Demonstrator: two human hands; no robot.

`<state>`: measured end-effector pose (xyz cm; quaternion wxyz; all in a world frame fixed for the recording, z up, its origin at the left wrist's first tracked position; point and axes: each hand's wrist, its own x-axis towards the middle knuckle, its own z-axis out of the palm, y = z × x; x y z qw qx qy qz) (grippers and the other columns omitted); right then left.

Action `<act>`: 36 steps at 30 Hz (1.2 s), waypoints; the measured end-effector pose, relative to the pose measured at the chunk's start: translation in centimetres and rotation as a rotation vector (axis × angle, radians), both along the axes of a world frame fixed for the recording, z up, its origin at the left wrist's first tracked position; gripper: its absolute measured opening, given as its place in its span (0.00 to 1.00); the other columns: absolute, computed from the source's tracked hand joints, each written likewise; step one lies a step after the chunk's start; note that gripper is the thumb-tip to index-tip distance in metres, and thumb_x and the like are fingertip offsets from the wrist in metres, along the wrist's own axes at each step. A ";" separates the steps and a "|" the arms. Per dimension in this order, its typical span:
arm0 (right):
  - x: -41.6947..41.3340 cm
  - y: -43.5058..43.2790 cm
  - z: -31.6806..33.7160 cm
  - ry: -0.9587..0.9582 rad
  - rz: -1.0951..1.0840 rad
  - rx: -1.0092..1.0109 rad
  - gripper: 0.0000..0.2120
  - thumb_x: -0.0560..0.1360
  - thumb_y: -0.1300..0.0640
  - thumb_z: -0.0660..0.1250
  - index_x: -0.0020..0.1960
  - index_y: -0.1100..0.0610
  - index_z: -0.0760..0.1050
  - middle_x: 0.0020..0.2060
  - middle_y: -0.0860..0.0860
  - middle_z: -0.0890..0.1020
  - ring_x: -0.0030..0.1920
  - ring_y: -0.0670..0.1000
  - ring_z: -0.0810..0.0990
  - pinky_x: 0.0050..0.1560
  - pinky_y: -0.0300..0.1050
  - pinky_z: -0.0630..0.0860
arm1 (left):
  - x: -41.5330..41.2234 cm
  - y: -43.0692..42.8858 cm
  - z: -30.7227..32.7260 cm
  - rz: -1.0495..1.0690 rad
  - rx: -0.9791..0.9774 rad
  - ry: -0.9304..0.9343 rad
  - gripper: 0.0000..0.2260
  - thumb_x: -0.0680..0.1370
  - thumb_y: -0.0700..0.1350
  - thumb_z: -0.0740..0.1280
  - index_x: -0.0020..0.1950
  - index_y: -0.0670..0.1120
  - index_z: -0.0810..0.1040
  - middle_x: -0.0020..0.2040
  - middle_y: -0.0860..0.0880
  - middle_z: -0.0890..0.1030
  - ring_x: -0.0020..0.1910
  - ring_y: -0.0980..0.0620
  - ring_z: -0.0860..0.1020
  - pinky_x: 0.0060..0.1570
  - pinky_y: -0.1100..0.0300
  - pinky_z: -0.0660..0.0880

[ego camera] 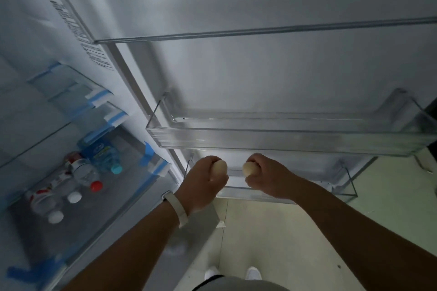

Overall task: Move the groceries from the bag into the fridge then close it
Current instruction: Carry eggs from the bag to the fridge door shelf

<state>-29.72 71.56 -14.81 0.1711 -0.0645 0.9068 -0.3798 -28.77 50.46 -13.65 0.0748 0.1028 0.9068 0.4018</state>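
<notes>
Head view: smooth oval eggs (220, 168) (248, 169) in hands (203, 179) (268, 177)

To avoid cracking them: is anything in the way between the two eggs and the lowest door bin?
Nothing visible. The left hand grips the left egg and the right hand the right egg, over the lowest door bin, below the middle bin. The bin's floor under the hands is hidden.

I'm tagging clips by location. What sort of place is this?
Probably a kitchen, right at an open fridge: clear door bins on the swung-out door, bottles lying inside, and a pale floor underfoot. Blue tape on the inner fittings suggests the fridge is new.
</notes>
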 end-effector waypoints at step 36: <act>-4.3 0.6 -5.2 -0.059 0.297 0.393 0.13 0.73 0.46 0.66 0.52 0.52 0.71 0.45 0.48 0.78 0.45 0.52 0.78 0.43 0.46 0.70 | -7.4 1.9 -5.1 -0.163 -0.554 -0.473 0.18 0.72 0.51 0.73 0.61 0.55 0.76 0.56 0.49 0.80 0.55 0.47 0.77 0.59 0.52 0.75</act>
